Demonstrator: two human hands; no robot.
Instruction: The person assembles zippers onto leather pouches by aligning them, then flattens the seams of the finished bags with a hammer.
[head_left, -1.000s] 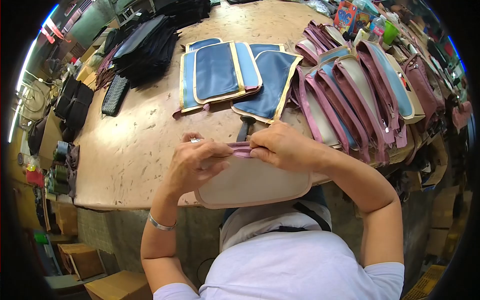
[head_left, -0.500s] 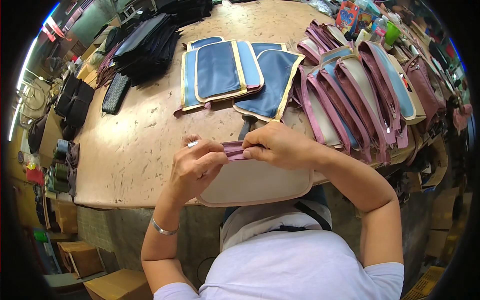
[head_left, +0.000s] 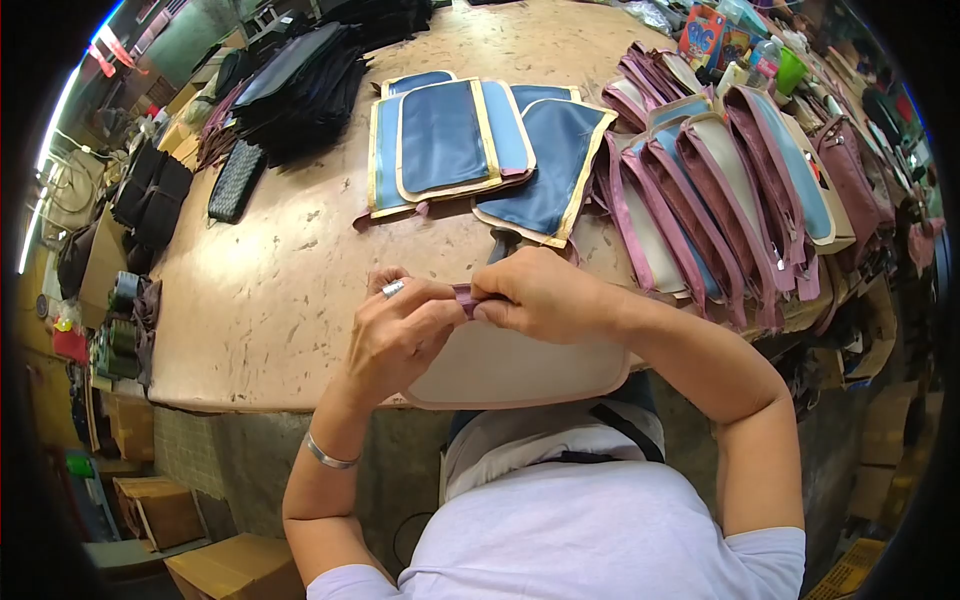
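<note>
A pale cream panel with a pinkish edge [head_left: 520, 365] hangs flat at the near edge of the table, below both hands. Along its top runs a mauve strip [head_left: 465, 299], visible in the small gap between the hands. My left hand [head_left: 405, 325], with a ring on one finger, pinches the strip from the left. From the right, my right hand [head_left: 540, 295] grips the same strip with thumb and bent fingers. A dark handle [head_left: 503, 244] lies on the table just behind my right hand; its other end is hidden.
Blue panels with yellow edging [head_left: 440, 140] lie beyond the hands on the table [head_left: 270, 320]. Mauve, cream and blue pouches [head_left: 720, 200] stand in a row at the right. Dark stacked pieces [head_left: 300, 95] and a textured dark case [head_left: 237, 182] are at the left.
My hands have come closer together, so less of the mauve strip shows between them. The view has shifted slightly.
</note>
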